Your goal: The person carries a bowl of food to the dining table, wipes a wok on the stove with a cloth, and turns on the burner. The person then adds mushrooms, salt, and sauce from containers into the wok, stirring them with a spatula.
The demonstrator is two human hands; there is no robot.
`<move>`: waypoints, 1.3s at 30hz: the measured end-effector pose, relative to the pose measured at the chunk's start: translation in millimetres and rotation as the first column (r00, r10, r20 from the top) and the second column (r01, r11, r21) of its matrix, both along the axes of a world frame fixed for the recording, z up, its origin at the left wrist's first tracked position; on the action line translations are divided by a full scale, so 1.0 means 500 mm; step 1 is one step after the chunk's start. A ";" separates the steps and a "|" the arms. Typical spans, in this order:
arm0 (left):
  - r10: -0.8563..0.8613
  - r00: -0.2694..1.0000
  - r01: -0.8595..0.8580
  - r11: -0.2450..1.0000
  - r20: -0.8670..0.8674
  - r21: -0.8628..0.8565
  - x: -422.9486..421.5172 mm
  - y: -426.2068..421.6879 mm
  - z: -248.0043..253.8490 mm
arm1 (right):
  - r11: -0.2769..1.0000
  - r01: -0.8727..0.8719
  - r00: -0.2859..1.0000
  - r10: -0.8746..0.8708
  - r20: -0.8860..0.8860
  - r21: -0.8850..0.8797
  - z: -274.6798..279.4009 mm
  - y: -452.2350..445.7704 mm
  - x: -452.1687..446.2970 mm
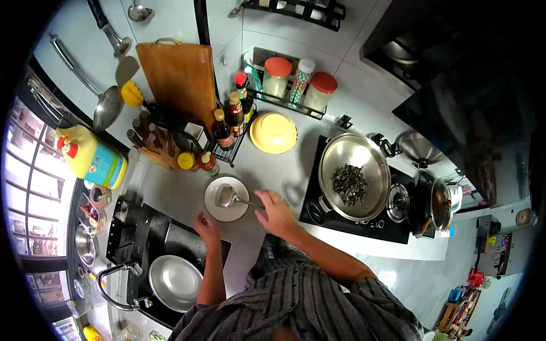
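A metal spatula rests with its blade on a white plate with a dark rim, on the grey counter. Its handle runs right, toward the palm of my right hand, where the far end is hidden. The thumb and fingers of that hand are apart on either side of the handle; I see no firm grip. Below the plate's left side, my left hand is raised with loose, parted fingers and nothing in it. On the stove, a wide steel pan holds dark chopped pieces.
A yellow bowl lies upside down behind the plate. Sauce bottles and a knife block stand to the left. A steel basin sits in the sink under the faucet. A glass lid lies right of the pan.
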State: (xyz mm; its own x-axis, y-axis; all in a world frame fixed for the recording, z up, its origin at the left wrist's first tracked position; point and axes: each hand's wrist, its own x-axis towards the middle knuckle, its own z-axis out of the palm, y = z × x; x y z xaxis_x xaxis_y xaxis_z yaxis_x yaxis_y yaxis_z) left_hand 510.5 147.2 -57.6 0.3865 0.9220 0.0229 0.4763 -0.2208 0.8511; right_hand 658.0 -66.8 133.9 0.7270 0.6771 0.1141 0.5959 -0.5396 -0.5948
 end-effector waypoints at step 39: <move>-0.641 0.647 0.638 0.752 0.413 0.169 1.018 -0.032 0.934 | 0.990 0.033 0.879 0.035 -0.475 0.136 0.035 -0.267 0.034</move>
